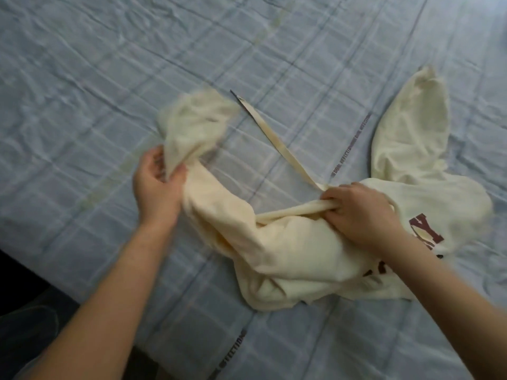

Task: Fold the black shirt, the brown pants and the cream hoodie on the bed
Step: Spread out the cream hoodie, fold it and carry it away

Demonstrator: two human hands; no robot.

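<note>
The cream hoodie [296, 253] lies bunched on the bed, maroon letters showing on its right side. My left hand [156, 185] grips one sleeve near its cuff, which stands up blurred above the hand. My right hand [359, 212] is closed on a gathered fold of the hoodie near its middle. The other sleeve [411, 127] stretches away to the upper right. A flat cream drawstring [277, 141] runs diagonally from my right hand toward the upper left. No black shirt or brown pants appear in view.
The bed [109, 78] is covered by a wrinkled pale blue checked sheet with printed text strips. Its near-left edge [90, 305] runs diagonally, with dark floor beyond at the lower left.
</note>
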